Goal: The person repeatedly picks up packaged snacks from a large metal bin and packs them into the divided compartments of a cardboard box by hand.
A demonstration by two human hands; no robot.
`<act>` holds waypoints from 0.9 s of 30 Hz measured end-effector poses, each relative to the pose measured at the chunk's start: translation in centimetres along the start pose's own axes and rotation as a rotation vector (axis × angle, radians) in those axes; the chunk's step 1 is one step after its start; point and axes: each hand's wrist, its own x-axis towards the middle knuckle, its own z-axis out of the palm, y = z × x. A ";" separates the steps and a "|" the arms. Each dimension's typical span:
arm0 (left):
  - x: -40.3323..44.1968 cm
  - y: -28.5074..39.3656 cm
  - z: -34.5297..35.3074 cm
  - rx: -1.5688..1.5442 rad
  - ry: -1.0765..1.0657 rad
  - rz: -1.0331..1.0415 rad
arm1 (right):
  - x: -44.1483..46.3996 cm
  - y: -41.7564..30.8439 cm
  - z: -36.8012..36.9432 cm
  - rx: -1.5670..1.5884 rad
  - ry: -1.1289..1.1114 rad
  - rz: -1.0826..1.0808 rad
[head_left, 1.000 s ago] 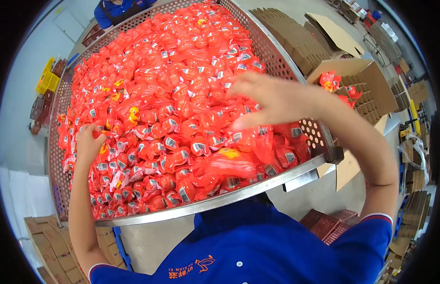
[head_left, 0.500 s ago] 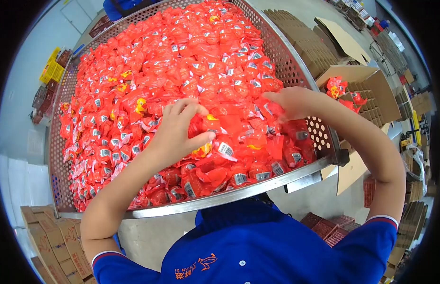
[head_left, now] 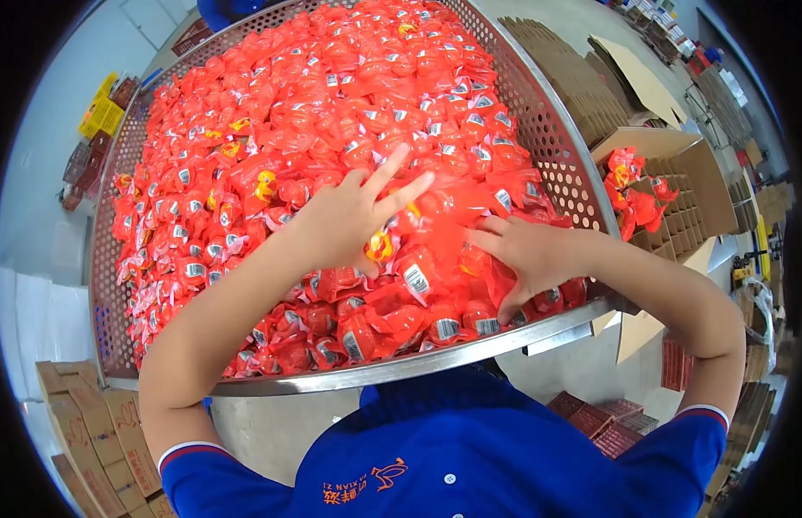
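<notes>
Blue shirt point(head_left: 504, 457) is showing orange print point(head_left: 353, 489): Latin letters reading XIAN ZI, Chinese characters point(head_left: 343, 495) running alongside, bird outline point(head_left: 389, 473) sitting next to them. Red packets point(head_left: 447, 312) are carrying black-and-white barcode labels point(head_left: 416, 279), digits coming out too small to read. Brown cartons point(head_left: 94, 427) at lower left are bearing red print, too small to make out

Perforated metal tray point(head_left: 547, 142), heaped with red-wrapped packets point(head_left: 375, 95), barcode labels point(head_left: 415, 279) showing on many
</notes>
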 end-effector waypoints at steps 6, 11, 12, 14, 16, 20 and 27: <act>3.2 -0.9 -1.5 -0.320 -0.283 -0.014 | 1.4 2.0 3.9 0.562 0.326 0.051; 0.8 1.2 1.9 -0.624 -0.208 -0.039 | 1.8 -3.0 1.9 0.220 0.169 0.331; 0.8 1.6 1.9 -0.606 -0.203 -0.109 | 2.3 -3.5 1.4 0.228 0.176 0.337; 1.2 1.7 1.3 -0.618 -0.233 -0.130 | 3.1 -3.6 -0.2 0.223 0.099 0.362; 1.5 1.2 1.8 -0.701 -0.218 -0.182 | 3.6 -3.3 -0.6 0.293 0.167 0.378; 1.9 -0.8 5.7 -1.060 0.044 -0.072 | 4.2 -3.0 -1.8 0.661 0.172 0.455; 1.1 -0.7 4.2 -1.032 -0.041 -0.136 | 5.0 -1.4 -0.3 0.468 0.214 0.276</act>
